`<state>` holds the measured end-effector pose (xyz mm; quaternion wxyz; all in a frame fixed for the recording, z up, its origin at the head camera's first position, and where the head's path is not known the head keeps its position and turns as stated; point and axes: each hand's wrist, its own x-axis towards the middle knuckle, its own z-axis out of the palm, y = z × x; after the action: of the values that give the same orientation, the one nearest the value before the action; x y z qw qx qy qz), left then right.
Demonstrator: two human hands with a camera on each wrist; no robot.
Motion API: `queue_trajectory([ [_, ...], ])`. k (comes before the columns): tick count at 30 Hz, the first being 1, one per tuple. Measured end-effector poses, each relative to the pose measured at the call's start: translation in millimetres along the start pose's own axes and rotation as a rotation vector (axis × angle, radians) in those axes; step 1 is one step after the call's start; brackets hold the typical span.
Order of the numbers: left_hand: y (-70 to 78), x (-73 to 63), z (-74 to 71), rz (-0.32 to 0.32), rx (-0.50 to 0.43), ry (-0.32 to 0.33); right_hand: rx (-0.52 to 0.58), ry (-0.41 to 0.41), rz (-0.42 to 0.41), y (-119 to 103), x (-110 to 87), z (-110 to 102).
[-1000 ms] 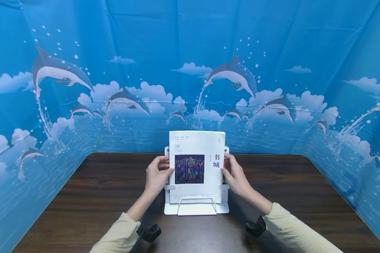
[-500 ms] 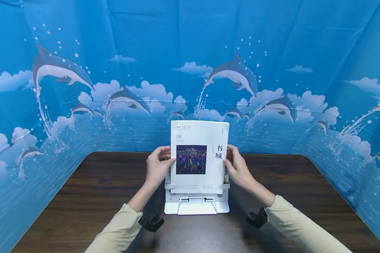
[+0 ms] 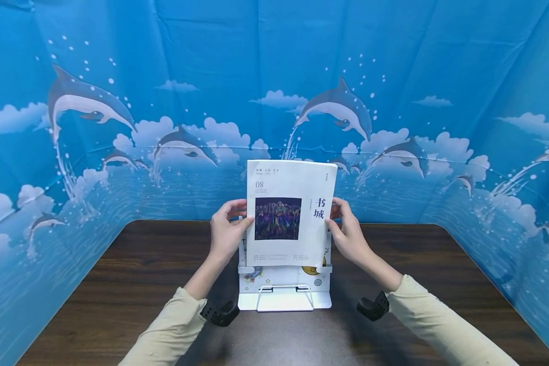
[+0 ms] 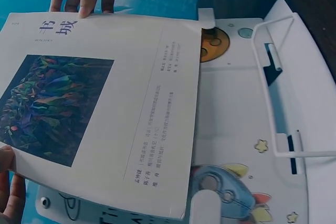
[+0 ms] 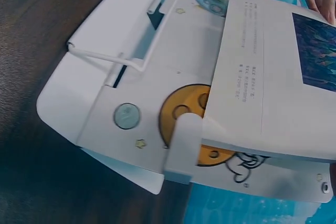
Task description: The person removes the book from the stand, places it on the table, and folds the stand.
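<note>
Magazine cover [image 3: 307,244]: white, with fine grey lettering
Cover picture [image 3: 278,219]: very dark purple ground, streaked with violet, blue and green
Title characters [image 3: 319,208]: 2, violet-blue
Numeral 08 [image 3: 259,184]: grey
Stand [image 3: 283,277]: white, printed with cartoon motifs
Wire bracket [image 4: 306,154]: white
Side clips [image 5: 184,148]: white
Rocket print [image 4: 231,198]: blue, with red and yellow tail
Large round print [image 5: 173,100]: orange, dark outline, darker rings
Small round print [image 5: 126,116]: pale grey-green, dark rim
Star print [image 4: 261,146]: yellow, dark outline
Tabletop [image 3: 164,269]: dark brown wood grain
Backdrop [image 3: 210,61]: bright blue, patterned with white clouds, droplets and rippled water
Printed dolphins [image 3: 91,99]: grey-blue backs, white bellies
2 sleeves [image 3: 169,325]: pale cream-yellow
2 wrist devices [image 3: 221,313]: black
</note>
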<state>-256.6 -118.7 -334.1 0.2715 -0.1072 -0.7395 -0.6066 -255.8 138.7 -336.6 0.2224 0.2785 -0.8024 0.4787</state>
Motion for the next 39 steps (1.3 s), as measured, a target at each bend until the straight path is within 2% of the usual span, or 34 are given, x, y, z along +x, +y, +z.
queue_trajectory([
  [3, 3.7, 1.9, 0.2, 0.001, -0.013, 0.004, 0.010, 0.004, -0.004, 8, 3.3, -2],
  [9, 14.7, 0.3, 3.7, 0.016, -0.030, 0.001, 0.003, 0.024, -0.036, 3, 5.9, -11],
  [17, 28.8, -7.2, 14.4, 0.074, -0.047, -0.016, -0.035, 0.008, -0.039, -6, 6.3, -36],
  [22, 33.6, -15.3, 25.8, 0.055, -0.046, -0.052, -0.066, -0.031, 0.043, -8, 1.9, -55],
  [28, 34.8, -26.4, 43.3, -0.010, -0.061, -0.116, -0.088, -0.102, 0.175, -5, -8.8, -74],
  [39, 36.4, -42.2, 76.6, -0.028, -0.113, -0.219, -0.075, -0.220, 0.336, 8, -26.4, -111],
])
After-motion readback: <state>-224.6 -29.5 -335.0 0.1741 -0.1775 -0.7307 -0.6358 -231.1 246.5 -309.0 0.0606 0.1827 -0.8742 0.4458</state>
